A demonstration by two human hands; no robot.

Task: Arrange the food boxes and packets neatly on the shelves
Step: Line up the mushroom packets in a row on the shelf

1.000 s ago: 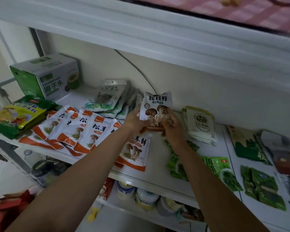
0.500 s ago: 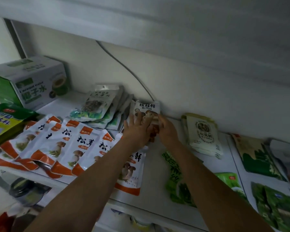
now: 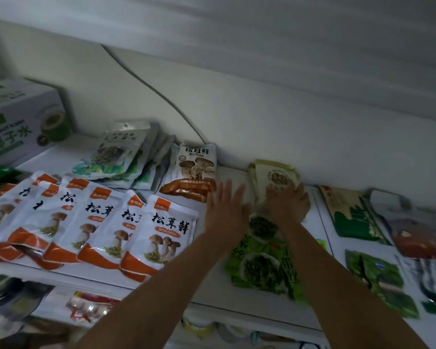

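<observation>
Mushroom packet (image 3: 195,170) just released at back of shelf (image 3: 233,172); left hand (image 3: 224,210) spread beside it, right hand (image 3: 287,205) seemingly flat on pale-green packet (image 3: 277,172).

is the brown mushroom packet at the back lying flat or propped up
Propped up: the brown mushroom packet leans back, its top edge against the wall, its base on the shelf.
</observation>
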